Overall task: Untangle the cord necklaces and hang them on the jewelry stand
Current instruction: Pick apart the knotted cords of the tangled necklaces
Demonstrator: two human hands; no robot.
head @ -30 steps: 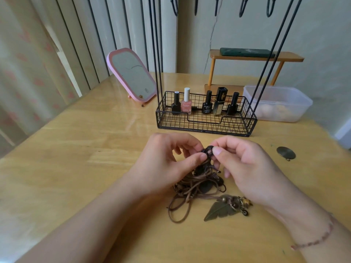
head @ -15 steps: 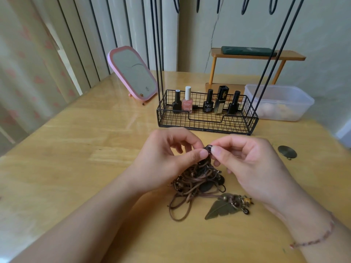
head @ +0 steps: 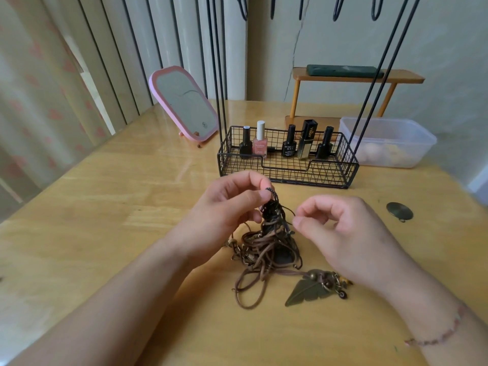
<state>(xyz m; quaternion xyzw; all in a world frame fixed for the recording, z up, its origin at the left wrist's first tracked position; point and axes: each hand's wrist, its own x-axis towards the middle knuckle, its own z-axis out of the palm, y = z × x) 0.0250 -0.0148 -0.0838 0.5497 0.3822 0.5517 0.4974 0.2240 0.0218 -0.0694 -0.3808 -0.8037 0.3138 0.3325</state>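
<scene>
While our left hand pinched the top of the tangled cord necklaces above the table, our right hand pinched 1 thin strand beside it, before the jewelry stand.

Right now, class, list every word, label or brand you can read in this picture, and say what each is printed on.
"ydby": on the black and gold tube in the wire basket.
"OUMU...": on the middle black bottle; the rest is too small to read.
Label on the pink polish bottle: blurred, unreadable.
Round mark on the pink mirror: too small to read.
</scene>
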